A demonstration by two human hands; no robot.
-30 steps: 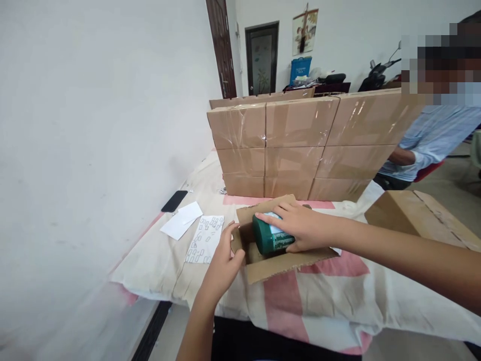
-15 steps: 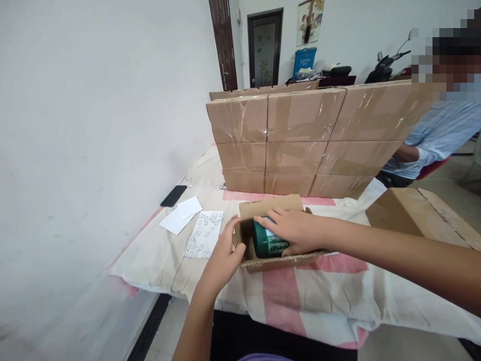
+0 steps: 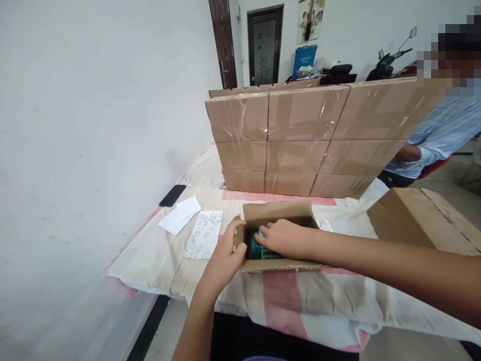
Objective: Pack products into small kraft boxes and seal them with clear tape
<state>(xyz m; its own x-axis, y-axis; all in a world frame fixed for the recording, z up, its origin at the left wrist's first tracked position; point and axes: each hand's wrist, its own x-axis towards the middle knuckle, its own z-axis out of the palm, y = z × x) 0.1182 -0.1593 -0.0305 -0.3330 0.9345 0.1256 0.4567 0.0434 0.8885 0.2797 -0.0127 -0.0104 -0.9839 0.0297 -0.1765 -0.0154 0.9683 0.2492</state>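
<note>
- Head view: open carton (image 3: 285,265) stands upright on the cloth-covered bench (image 3: 244,301), directly in front of the seated worker.
- Green container (image 3: 259,248) lies inside the carton, toward its left end; most of its body is hidden beneath the hand.
- Right hand (image 3: 283,238) reaches into the carton from the right, fingers bent over the container and touching it. Thumb out of sight; whether they grip or only press, I cannot tell.
- Left hand (image 3: 227,248) holds the carton's left end, thumb and forefinger spaced apart on its edge.
- Left of that hand: a sheet of drawn rectangles (image 3: 203,235), then overlapping white papers (image 3: 176,223), then a black phone (image 3: 173,195) near the wall.
- Behind the carton: a wrapped stack of boxes (image 3: 296,140), three rows high on the visible face.
- To the right: a larger carton (image 3: 409,215). Beyond it, a person in a light blue shirt (image 3: 447,130), partly hidden by the stack.
</note>
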